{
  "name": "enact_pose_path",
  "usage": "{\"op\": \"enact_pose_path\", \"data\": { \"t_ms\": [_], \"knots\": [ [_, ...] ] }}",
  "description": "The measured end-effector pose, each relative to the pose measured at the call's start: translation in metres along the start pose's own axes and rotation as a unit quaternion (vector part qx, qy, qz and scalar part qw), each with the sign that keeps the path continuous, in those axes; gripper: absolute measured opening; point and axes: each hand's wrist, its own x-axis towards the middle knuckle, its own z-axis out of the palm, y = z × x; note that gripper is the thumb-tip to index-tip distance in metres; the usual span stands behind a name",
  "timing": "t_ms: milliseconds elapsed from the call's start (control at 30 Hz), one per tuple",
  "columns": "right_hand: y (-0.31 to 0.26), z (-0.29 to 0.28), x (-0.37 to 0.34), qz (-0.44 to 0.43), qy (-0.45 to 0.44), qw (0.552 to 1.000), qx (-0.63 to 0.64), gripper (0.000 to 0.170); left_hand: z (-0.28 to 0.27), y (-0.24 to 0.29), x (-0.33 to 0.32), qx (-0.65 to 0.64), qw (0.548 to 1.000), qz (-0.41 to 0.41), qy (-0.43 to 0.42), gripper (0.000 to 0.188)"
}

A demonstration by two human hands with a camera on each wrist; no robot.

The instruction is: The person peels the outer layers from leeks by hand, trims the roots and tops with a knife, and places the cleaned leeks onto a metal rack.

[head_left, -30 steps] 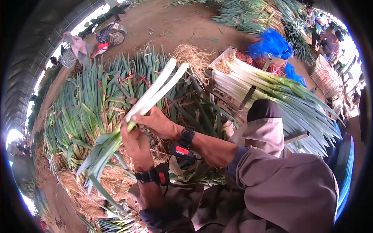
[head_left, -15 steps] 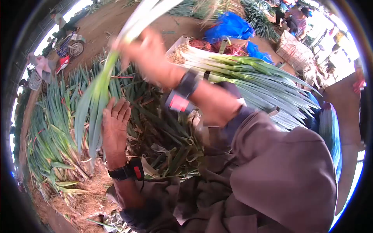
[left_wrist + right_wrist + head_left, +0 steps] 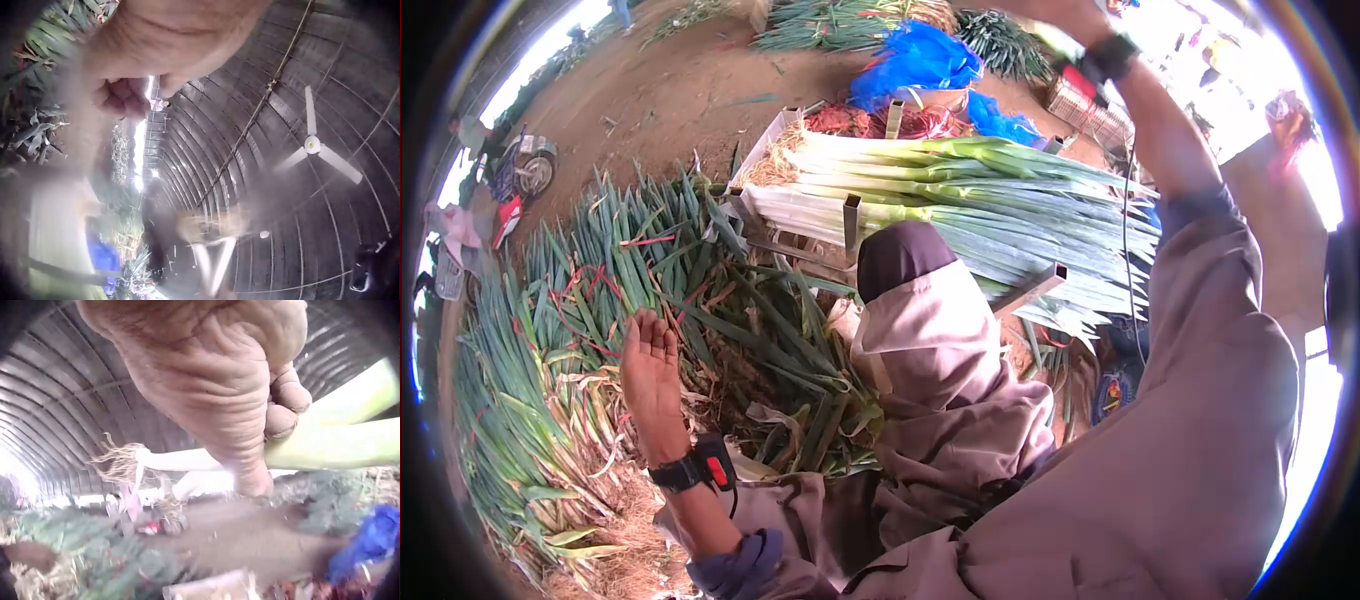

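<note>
My right hand is raised at the top right edge of the head view, partly cut off there. In the right wrist view its fingers curl round long green onions, whose white stalks end in stringy roots past the hand. Against the roof, the left wrist view catches two white onion stalks, blurred. My left hand is held palm up with fingers extended and nothing in it, above the standing green onions.
Trimmed green onions lie stacked in a metal frame with upright posts. Behind it are blue netting and a crate. Loose leaves lie before my knee. A scooter stands at the far left.
Both hands held the green onions at first; the left hand has let go and moved slightly left. The right hand has swung them up and right, out of the head view, which has turned right.
</note>
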Motion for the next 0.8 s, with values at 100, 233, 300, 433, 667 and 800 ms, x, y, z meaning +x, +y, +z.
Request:
{"op": "enact_pose_path", "data": {
  "t_ms": [100, 233, 300, 433, 667, 800],
  "knots": [
    [-0.071, 0.111, -0.037, -0.002, -0.222, 0.960, 0.172, 0.041, 0.013, 0.007, -0.016, -0.001, 1.000, 0.004, 0.017, 0.028],
    [-0.185, 0.196, -0.092, -0.029, -0.361, 0.885, 0.295, 0.063, 0.015, 0.004, -0.023, 0.047, 0.999, 0.001, 0.005, 0.032],
    [-0.215, 0.212, -0.095, -0.029, -0.338, 0.891, 0.302, 0.063, 0.007, -0.001, -0.023, 0.084, 0.995, -0.012, 0.045, 0.033],
    [-0.225, 0.225, -0.063, -0.031, -0.353, 0.877, 0.325, 0.063, -0.022, -0.011, -0.020, 0.067, 0.993, -0.053, 0.077, 0.029],
    [-0.314, 0.297, -0.025, -0.028, -0.221, 0.879, 0.422, 0.058, 0.000, -0.018, -0.018, 0.146, 0.977, -0.062, 0.141, 0.025],
    [-0.305, 0.276, -0.028, -0.030, -0.229, 0.876, 0.424, 0.043, 0.008, -0.026, -0.023, 0.159, 0.975, -0.087, 0.131, 0.027]
  ]
}}
